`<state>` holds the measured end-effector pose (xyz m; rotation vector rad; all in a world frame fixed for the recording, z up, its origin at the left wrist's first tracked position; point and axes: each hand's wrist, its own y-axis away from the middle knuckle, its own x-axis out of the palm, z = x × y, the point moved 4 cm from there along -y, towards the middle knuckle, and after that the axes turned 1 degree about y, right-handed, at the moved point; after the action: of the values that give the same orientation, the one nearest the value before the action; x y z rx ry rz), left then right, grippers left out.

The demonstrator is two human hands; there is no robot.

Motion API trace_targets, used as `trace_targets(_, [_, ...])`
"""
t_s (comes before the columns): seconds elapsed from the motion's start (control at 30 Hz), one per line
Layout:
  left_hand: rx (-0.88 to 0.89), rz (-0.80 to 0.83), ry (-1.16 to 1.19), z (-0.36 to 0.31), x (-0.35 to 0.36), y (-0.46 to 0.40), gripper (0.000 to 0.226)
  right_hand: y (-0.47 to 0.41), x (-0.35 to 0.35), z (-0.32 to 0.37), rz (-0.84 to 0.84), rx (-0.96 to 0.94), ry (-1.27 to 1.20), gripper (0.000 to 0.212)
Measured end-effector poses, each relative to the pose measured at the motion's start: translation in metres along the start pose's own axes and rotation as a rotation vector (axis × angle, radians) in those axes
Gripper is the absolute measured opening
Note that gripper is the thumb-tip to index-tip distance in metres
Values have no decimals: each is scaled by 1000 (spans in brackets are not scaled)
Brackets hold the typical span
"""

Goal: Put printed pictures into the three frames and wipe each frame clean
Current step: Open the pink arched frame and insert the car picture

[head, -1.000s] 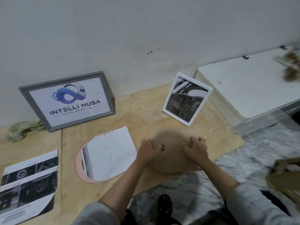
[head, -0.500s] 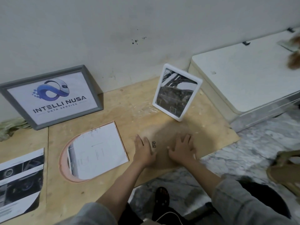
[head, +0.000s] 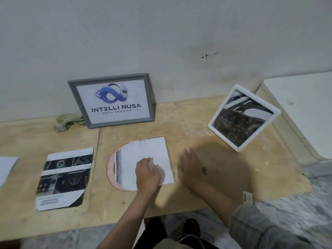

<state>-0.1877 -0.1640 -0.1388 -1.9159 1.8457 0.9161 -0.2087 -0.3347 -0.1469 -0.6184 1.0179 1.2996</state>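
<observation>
- The left hand [head: 147,172] lies on the white sheet [head: 145,159] that covers the pink frame [head: 110,168]. Its fingers are curled on the paper, and something pale shows at the fingertips, but the blur does not let me tell if the hand pinches the sheet or only presses it.
- The right hand [head: 191,168] is just beside the right edge of that sheet, over the round brown backing board [head: 224,164]. The fingers look spread and rather flat, holding nothing, but the hand is blurred.
- The pink frame lies flat on the wooden board [head: 179,200], and only its curved left rim is visible; the rest is hidden under the sheet.
- The gray frame [head: 111,100] leans on the wall [head: 161,33] and already holds a logo print.
- The white frame [head: 243,117] stands tilted at the right, with a dark picture inside. It is well apart from both hands.
- 1 printed page [head: 65,178] with dark photos lies flat at the left, and the corner of another paper [head: 6,167] is cut off by the left edge.
- A crumpled greenish cloth [head: 69,121] lies beside the gray frame, partly behind it.
- A small card [head: 248,197] lies near the right sleeve [head: 265,229]; its print is too small to read.
</observation>
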Motion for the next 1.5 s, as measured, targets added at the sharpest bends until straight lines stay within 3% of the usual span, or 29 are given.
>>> trace_targets(0.2, [-202,-90,-99,50,-59,-30,44,-12,50,59,80,-134,91,73])
trace_targets(0.33, [-215,2,-155,67,-70,-43,37,-17,73,65,180,-63,223,73])
trace_targets(0.67, [-130,94,-239,68,-67,-51,37,-19,86,63,91,-32,262,71])
trace_targets(0.9, [-71,-82,-34,55,-77,-44,31,-21,88,60,77,-10,227,69])
trace_targets(1.03, [-144,-129,130,49,-86,-40,44,-22,90,57,85,-30,219,69])
trace_targets(1.13, [-145,-116,205,46,-91,-37,40,-19,85,56,74,-50,118,77])
trace_targets(1.23, [-198,-151,262,47,-97,-37,39,-17,69,56,-18,24,-180,84])
trace_targets(1.37, [-197,-215,318,45,-106,-30,43,-13,35,76,-137,50,-530,70])
trace_targets(1.5, [-272,-301,369,51,-118,-20,33,-24,21,99,-190,-15,-549,59])
